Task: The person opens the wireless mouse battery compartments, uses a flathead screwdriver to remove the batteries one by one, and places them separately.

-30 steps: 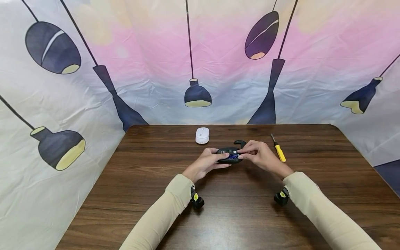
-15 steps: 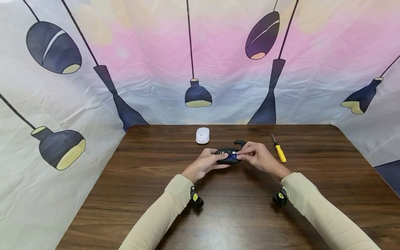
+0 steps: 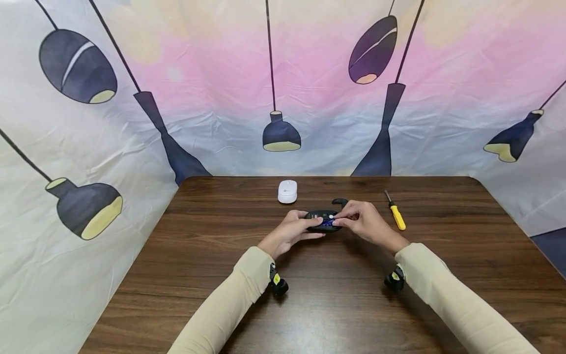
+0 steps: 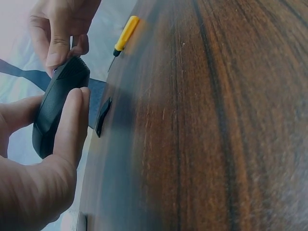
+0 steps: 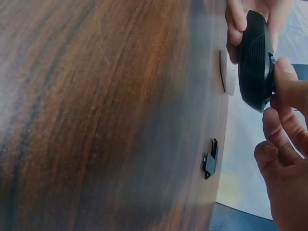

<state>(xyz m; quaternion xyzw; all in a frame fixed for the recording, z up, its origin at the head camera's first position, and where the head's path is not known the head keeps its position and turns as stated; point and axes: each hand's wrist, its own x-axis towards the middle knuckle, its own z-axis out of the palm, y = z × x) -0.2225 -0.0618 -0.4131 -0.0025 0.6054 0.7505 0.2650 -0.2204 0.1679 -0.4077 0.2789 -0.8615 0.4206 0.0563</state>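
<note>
My left hand grips a black computer mouse, raised above the table with its underside turned toward me. In the head view its battery compartment lies uncovered, and a blue battery shows inside it. My right hand pinches the battery's right end between thumb and index finger; the fingertips hide that end. From the right wrist view, the mouse's ribbed side faces the camera, and a sliver of blue shows by the right thumb. Just behind the right fingers, a small curved black cover lies on the table.
A white mouse sits near the back edge of the brown wooden table. To the right of my right hand lies a screwdriver with a yellow handle. A cloth backdrop printed with lamps hangs behind the table.
My right hand has shifted slightly left, its fingertips now further over the battery compartment. The left hand has kept its grip on the black mouse, which has moved very little.
</note>
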